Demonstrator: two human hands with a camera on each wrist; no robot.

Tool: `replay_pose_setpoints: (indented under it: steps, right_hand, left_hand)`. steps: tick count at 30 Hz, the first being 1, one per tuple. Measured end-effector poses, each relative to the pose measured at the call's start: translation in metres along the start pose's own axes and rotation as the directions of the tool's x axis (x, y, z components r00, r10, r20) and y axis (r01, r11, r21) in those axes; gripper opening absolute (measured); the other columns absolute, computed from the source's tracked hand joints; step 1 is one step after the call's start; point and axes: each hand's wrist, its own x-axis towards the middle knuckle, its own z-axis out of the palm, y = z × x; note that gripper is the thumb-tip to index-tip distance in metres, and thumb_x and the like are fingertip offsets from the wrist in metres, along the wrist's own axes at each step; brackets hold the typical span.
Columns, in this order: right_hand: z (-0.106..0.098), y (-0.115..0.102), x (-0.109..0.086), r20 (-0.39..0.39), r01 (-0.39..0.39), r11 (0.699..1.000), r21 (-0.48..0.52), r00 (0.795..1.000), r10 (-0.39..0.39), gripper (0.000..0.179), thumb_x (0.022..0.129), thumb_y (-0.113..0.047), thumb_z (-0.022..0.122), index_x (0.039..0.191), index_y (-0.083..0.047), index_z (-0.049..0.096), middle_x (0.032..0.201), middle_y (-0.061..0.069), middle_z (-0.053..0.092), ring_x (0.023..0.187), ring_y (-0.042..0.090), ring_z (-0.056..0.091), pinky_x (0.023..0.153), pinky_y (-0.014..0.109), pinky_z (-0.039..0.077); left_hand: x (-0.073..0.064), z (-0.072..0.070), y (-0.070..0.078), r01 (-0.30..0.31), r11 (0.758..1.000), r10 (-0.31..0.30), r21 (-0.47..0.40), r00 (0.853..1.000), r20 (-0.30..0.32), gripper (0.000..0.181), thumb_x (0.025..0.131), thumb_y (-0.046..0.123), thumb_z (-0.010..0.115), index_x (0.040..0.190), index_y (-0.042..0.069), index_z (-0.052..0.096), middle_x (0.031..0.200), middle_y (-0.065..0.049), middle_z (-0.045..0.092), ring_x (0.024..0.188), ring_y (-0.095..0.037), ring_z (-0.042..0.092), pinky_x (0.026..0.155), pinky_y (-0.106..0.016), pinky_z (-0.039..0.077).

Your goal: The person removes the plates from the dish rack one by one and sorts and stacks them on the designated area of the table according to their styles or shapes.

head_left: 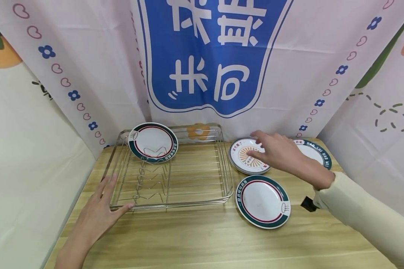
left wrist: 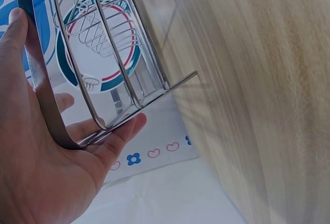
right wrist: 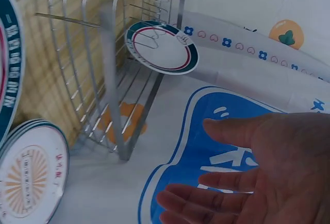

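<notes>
My left hand (head_left: pixel 95 213) holds the front left corner of a wire dish rack (head_left: pixel 195 203); the thumb lies on the front rim and the fingers reach round the side, as the left wrist view shows. A white plate with a green rim (head_left: pixel 153 140) leans in the rack's back left slots. Over a stack of small white plates with an orange sunburst (head_left: pixel 239 155) hovers my right hand (head_left: pixel 276 149), empty, its fingers apart. In the right wrist view that hand (right wrist: pixel 258 167) is clear of the stacked plates (right wrist: pixel 31 172).
Another green-rimmed plate (head_left: pixel 262 201) lies flat right of the rack, in front of the stack. Behind my right forearm a further green-rimmed plate (head_left: pixel 314 151) is partly hidden. A printed cloth (head_left: pixel 114 74) hangs along the back of the wooden table (head_left: pixel 202 239).
</notes>
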Motion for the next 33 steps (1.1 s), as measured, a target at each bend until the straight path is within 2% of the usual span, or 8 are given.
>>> replay_pose_setpoints:
  steps: [6, 15, 19, 27, 28, 30, 33]
  right_hand:
    - [-0.006, -0.024, 0.026, 0.022, 0.022, 1.0, 0.005, 1.0, -0.022, 0.062, 0.1, -0.039, 0.075, 0.147, -0.004, 0.057, 0.125, 0.017, 0.076, 0.11, 0.036, 0.074, 0.088, 0.052, 0.062]
    - [-0.015, -0.055, 0.064, 0.051, 0.104, 0.992, 0.071, 0.993, -0.108, 0.064, 0.101, -0.041, 0.072, 0.151, -0.006, 0.054, 0.131, 0.014, 0.073, 0.115, 0.03, 0.072, 0.095, 0.048, 0.06]
    - [-0.019, -0.072, 0.08, 0.044, 0.144, 0.987, 0.066, 0.988, -0.148, 0.062, 0.101, -0.041, 0.072, 0.15, -0.006, 0.057, 0.129, 0.013, 0.073, 0.112, 0.028, 0.073, 0.091, 0.045, 0.061]
    - [-0.009, -0.106, 0.116, 0.064, 0.196, 0.98, 0.044, 0.978, -0.198, 0.062, 0.103, -0.044, 0.07, 0.152, -0.009, 0.056, 0.138, 0.009, 0.07, 0.119, 0.026, 0.069, 0.093, 0.041, 0.06]
    - [-0.006, -0.11, 0.121, 0.068, 0.207, 0.977, 0.041, 0.975, -0.21, 0.062, 0.102, -0.044, 0.07, 0.152, -0.009, 0.055, 0.131, 0.009, 0.072, 0.11, 0.023, 0.071, 0.088, 0.038, 0.06]
    - [0.0, -0.118, 0.131, 0.072, 0.233, 0.972, 0.034, 0.969, -0.235, 0.062, 0.103, -0.044, 0.069, 0.153, -0.009, 0.055, 0.133, 0.008, 0.071, 0.106, 0.021, 0.069, 0.088, 0.036, 0.059]
    - [0.008, -0.13, 0.147, 0.092, 0.259, 0.965, 0.045, 0.961, -0.262, 0.062, 0.103, -0.042, 0.07, 0.153, -0.007, 0.055, 0.116, 0.007, 0.074, 0.087, 0.015, 0.066, 0.085, 0.033, 0.058]
  left_hand:
    - [0.0, 0.001, 0.0, 0.004, 1.0, -0.004, 0.001, 1.0, 0.013, 0.113, 0.096, 0.058, 0.072, 0.172, 0.025, -0.004, 0.172, -0.033, 0.011, 0.135, -0.073, 0.034, 0.099, -0.086, 0.035]
    - [0.001, 0.001, -0.002, 0.008, 1.0, -0.009, 0.008, 1.0, 0.018, 0.113, 0.096, 0.061, 0.071, 0.172, 0.024, -0.004, 0.172, -0.033, 0.011, 0.134, -0.074, 0.034, 0.098, -0.086, 0.036]
    - [0.001, 0.001, -0.002, -0.001, 1.0, 0.001, 0.004, 1.0, 0.003, 0.113, 0.095, 0.06, 0.072, 0.172, 0.024, -0.003, 0.171, -0.033, 0.012, 0.134, -0.073, 0.035, 0.098, -0.086, 0.036]
    - [0.0, 0.002, -0.004, -0.009, 1.0, 0.008, -0.006, 1.0, -0.013, 0.114, 0.094, 0.057, 0.075, 0.172, 0.026, -0.002, 0.171, -0.032, 0.014, 0.134, -0.072, 0.036, 0.097, -0.086, 0.036]
    - [0.0, 0.002, -0.004, -0.009, 1.0, 0.009, -0.007, 1.0, -0.015, 0.114, 0.094, 0.057, 0.075, 0.172, 0.026, -0.002, 0.171, -0.033, 0.015, 0.134, -0.072, 0.036, 0.097, -0.086, 0.036]
    - [0.0, 0.002, -0.004, -0.01, 1.0, 0.01, -0.005, 1.0, -0.017, 0.114, 0.094, 0.058, 0.075, 0.172, 0.026, -0.002, 0.171, -0.033, 0.016, 0.135, -0.071, 0.037, 0.097, -0.086, 0.037]
    - [0.0, 0.002, -0.004, -0.021, 1.0, 0.021, -0.005, 1.0, -0.016, 0.114, 0.094, 0.059, 0.074, 0.172, 0.026, -0.002, 0.17, -0.032, 0.017, 0.135, -0.071, 0.037, 0.097, -0.085, 0.037]
